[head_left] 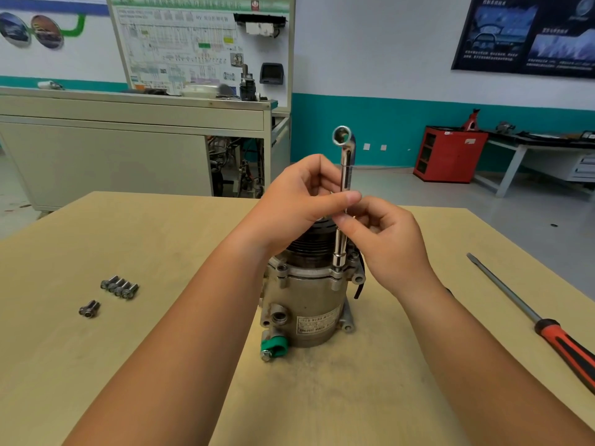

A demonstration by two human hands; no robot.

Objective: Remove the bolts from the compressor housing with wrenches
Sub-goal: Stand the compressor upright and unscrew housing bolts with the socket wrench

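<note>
Compressor housing (309, 294): stands on end in the middle of the table (161, 365), pulley end up, so the flange bolts face upward and a tool can drop straight onto them.
Wrench (345, 169): an L-shaped socket wrench held upright. Its lower socket sits on a bolt at the flange on the housing's right side, and the bent upper end, with its open socket, stands above both hands.
Left hand (299, 197): comes in from the left, thumb and fingers pinching the shank about midway — a light, narrow hold, better for twirling than heaving.
Right hand (389, 239): just below the left, fingertips pinched on the same shank with the other fingers curled. The two hands touch around the tool.
Why held so: my guess is the bolt is already slack and is being spun out by rolling the shank between the fingers, with the wrench upright to stay square on the head.
Loose bolts (119, 286): a row lying side by side on the table's left, with one or two more (89, 309) near them — well apart from the housing, likely so none gets lost.
Screwdriver (544, 328): lies on the table's right, in no hand.
Progress: several bolts are out and at least this one is left, I'd judge.
</note>
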